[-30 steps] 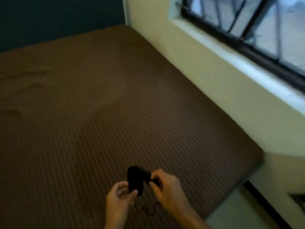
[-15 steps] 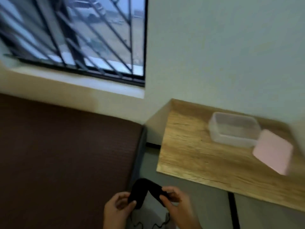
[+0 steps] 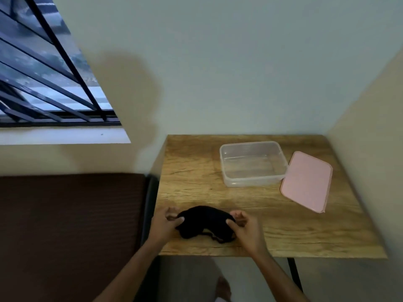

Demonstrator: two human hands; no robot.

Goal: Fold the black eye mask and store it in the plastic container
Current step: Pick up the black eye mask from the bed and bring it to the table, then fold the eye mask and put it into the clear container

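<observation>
The black eye mask lies spread out on the wooden table near its front left corner, with its thin strap bunched at the near side. My left hand pinches the mask's left end and my right hand pinches its right end. The clear plastic container stands open and empty toward the back of the table, well beyond the mask.
A pink lid lies flat to the right of the container. A brown bed sits against the table's left side. Walls close in behind and on the right; a barred window is at upper left.
The view has swung from the bed to the table. The mask, held folded in the air between both hands, now lies stretched out on the tabletop with a hand on each end.
</observation>
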